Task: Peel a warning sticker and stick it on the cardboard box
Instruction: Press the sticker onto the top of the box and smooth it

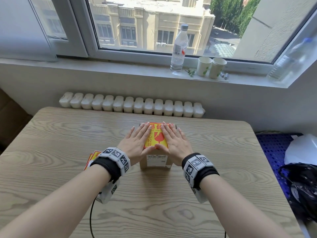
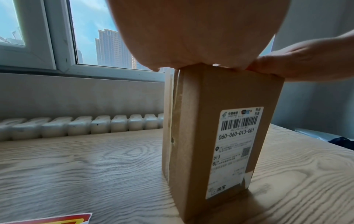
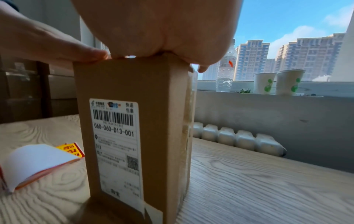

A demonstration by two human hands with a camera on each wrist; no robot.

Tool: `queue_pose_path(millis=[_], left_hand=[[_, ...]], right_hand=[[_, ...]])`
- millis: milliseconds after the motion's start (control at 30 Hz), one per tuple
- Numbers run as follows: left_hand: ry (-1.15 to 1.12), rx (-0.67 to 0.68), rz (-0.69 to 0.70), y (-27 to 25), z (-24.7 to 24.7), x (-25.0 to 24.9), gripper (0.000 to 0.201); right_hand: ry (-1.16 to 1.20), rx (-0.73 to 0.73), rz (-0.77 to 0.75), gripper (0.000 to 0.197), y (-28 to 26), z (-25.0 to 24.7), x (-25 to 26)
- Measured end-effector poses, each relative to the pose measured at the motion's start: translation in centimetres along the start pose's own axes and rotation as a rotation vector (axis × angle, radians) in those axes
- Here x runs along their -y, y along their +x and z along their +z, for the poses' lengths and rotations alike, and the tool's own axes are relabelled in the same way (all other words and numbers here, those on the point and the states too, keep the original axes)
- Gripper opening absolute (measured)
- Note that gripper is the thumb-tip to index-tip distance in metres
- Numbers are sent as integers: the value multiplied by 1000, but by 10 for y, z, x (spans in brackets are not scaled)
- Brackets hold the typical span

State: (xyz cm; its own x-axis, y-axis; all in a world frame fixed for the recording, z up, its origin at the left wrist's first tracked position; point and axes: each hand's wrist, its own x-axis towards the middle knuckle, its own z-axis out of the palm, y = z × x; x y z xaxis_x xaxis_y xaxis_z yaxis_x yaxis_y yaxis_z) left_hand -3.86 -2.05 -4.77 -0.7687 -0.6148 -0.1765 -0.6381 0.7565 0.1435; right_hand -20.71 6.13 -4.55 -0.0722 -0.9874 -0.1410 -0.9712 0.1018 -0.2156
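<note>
A brown cardboard box (image 1: 155,165) stands upright in the middle of the wooden table, with a white shipping label (image 2: 233,151) on its near face. A yellow and red warning sticker (image 1: 156,137) lies flat on the box's top. My left hand (image 1: 137,141) presses on the sticker's left half with straight fingers. Flat on its right half lies my right hand (image 1: 172,140). The two thumbs meet at the near edge. In the right wrist view the box (image 3: 134,121) fills the centre under my palm. The box (image 2: 220,128) also shows in the left wrist view.
A stack of spare stickers (image 1: 92,156) lies left of the box, with a curled white backing sheet (image 3: 32,163) beside it. A water bottle (image 1: 179,48) and two paper cups (image 1: 211,67) stand on the windowsill. A radiator (image 1: 132,104) runs behind the table. A black bag (image 1: 301,189) sits at right.
</note>
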Motion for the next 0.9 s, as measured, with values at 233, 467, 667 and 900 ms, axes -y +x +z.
queue_pose_path(millis=[233, 467, 667, 900], left_hand=[[-72, 21, -38, -1, 0, 0, 78], [-121, -115, -96, 19, -6, -19, 81], [-59, -80, -106, 21, -3, -17, 67], [-11, 1, -89, 24, -10, -17, 61]], right_hand=[[34, -24, 11, 65, -6, 5, -9], [31, -68, 12, 56, 19, -3, 15], [30, -68, 7, 54, 22, 1, 12], [69, -15, 94, 56, 19, -3, -3]])
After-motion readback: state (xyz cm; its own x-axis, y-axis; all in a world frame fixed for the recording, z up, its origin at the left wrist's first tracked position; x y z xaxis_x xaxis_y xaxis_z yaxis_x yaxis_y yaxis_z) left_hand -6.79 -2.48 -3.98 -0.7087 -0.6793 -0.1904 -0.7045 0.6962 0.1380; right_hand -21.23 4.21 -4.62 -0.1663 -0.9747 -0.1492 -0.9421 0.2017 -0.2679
